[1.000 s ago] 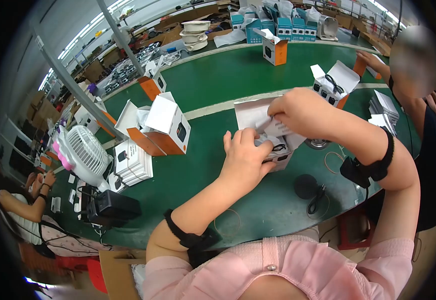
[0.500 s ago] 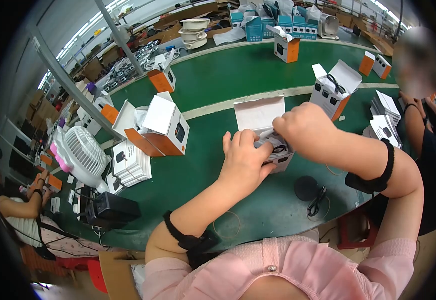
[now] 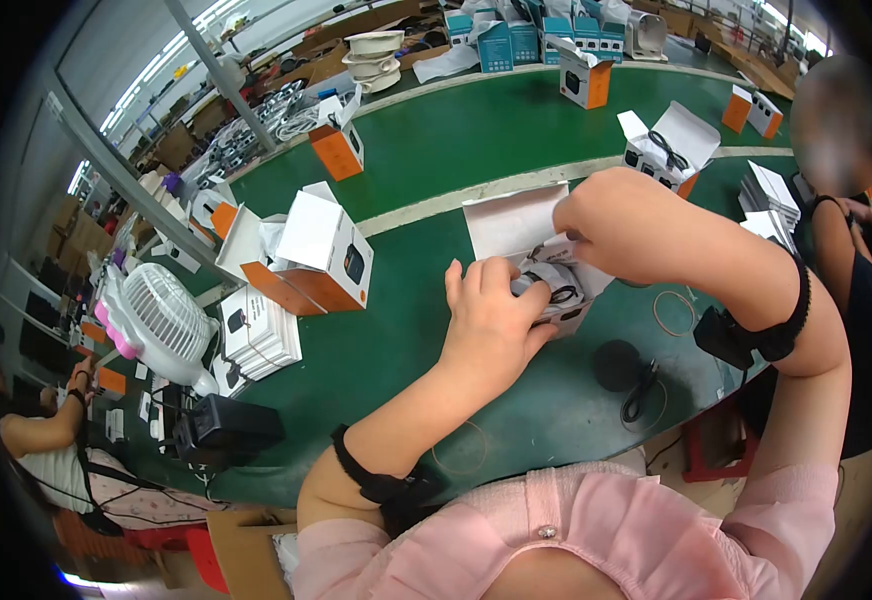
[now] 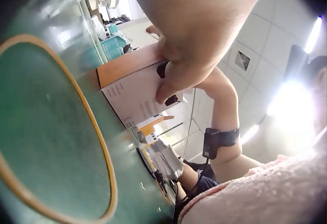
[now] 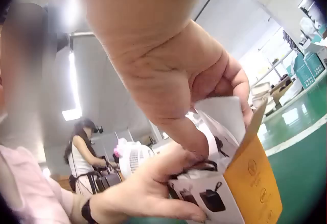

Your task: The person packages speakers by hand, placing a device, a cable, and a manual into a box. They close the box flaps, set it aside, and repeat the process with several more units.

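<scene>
A white-and-orange carton stands on the green table with its lid raised. My left hand grips its near side, thumb low on the printed face and fingers over the top edge. Over the opening, my right hand has curled fingers pinching a white printed leaflet at the carton's mouth. Inside, a coiled black cable lies among white wrapping. In the right wrist view, my right thumb dips down into the carton beside the cable.
Another open carton stands to the left, by a stack of booklets, a white fan and a black box-shaped device. To the right lie a dark round object with a cable and a rubber band. Other people sit on both sides.
My right hand lowered the leaflet to the carton's mouth, then shifted slightly, showing its printed side again. My left hand stayed on the carton. On the far strip, small cartons moved rightward.
</scene>
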Available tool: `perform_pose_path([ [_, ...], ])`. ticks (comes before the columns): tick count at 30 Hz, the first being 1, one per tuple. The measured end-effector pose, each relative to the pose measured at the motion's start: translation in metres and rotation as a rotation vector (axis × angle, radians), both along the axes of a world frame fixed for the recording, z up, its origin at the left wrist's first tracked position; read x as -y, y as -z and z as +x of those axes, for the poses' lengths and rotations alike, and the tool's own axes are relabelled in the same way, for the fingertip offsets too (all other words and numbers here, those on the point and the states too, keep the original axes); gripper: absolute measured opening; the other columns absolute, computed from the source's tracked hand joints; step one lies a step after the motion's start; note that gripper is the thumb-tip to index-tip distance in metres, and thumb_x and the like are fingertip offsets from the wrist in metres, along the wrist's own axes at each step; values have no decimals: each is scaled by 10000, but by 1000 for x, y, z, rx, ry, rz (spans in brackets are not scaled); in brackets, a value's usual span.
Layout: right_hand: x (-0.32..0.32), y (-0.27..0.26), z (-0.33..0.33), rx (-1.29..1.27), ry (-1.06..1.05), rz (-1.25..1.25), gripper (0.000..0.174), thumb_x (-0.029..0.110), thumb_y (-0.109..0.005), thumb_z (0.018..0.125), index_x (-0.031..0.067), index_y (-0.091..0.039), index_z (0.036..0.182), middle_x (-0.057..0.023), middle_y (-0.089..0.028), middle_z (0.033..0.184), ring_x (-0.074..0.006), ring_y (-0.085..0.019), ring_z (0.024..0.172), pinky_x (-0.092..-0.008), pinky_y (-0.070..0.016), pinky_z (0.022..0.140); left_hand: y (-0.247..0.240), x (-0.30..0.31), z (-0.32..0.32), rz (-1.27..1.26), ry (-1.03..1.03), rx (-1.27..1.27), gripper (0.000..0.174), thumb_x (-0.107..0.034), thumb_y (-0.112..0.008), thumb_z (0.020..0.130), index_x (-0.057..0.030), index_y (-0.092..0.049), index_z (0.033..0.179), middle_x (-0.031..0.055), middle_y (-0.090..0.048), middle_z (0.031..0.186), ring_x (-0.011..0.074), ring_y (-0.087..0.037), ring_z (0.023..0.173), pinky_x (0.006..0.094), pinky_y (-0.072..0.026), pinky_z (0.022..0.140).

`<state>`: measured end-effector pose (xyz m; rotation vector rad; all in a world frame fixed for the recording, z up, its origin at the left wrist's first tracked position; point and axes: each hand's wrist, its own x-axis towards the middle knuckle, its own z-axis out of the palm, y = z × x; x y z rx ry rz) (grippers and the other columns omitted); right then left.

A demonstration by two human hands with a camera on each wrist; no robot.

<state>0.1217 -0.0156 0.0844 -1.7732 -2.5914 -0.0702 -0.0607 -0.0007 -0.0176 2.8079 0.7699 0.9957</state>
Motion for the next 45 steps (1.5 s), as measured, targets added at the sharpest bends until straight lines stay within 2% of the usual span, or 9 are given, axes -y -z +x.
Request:
perform_pose_path([
  [15,-9,46,3,228,-263,76,94,86,-624,701,57,-681,771,-156,-643,825,-319,-635,822,-409,-505,736,1,-2,0,-66,57,54,496,-171,-793,613,-42,-581,1042,151,-475,1028,340,-471,974,431,-381,889],
  [20,15,26,50,-591,20,180,248,27,-557,766,-26,-633,995,-171,-640,880,-271,-621,836,-362,-494,751,-13,-4,-42,51,-59,459,444,-78,-680,725,-49,-513,1135,123,-494,1139,273,-480,1057,387,-376,932],
  [22,20,42,77,-1119,330,-204,217,98,-598,835,14,-639,1030,-77,-631,819,-127,-581,782,-269,-471,694,6,-18,-61,-1041,-181,961,216,-115,-513,902,-102,-505,1117,40,-536,1118,169,-474,1078,364,-375,924],
  [25,17,87,70,-1685,308,-495,336,222,-649,864,55,-590,1149,2,-609,966,-113,-544,886,-235,-435,723,24,-33,-51,-1603,74,971,325,-333,-567,918,-131,-507,1165,9,-543,1142,161,-467,1113,411,-366,911],
  [26,16,90,59,-1764,277,-521,492,263,-686,834,46,-515,1241,-4,-572,1066,-112,-509,974,-225,-416,739,23,-33,-43,-1507,110,913,470,-429,-552,910,-128,-455,1258,2,-533,1190,166,-456,1143,446,-362,917],
  [31,1,102,16,-1594,80,-419,625,128,-708,787,35,-420,1333,-54,-564,1145,-171,-510,1108,-328,-434,937,15,-27,8,-1141,202,779,636,13,-705,746,38,-354,1275,135,-524,1192,200,-504,1133,329,-410,975],
  [33,1,96,20,-1467,59,-393,476,22,-660,785,56,-541,1245,-86,-566,1161,-183,-551,1067,-307,-439,938,12,-37,2,-1070,154,599,340,30,-703,735,-48,-557,1032,70,-557,1112,159,-552,1016,312,-468,892],
  [37,9,89,45,-1091,-274,-173,399,24,-627,768,79,-622,1163,-123,-545,1238,-241,-529,1136,-338,-418,965,11,-48,-17,-178,248,382,246,15,-698,679,-58,-601,893,92,-594,1013,220,-590,905,331,-494,824],
  [45,26,80,44,-1013,-263,-219,401,117,-593,850,104,-577,1250,-179,-409,1391,-302,-401,1284,-396,-332,1038,-5,-30,-34,-416,357,194,390,-77,-624,775,-104,-629,1163,140,-517,1314,334,-437,1256,415,-325,1046],
])
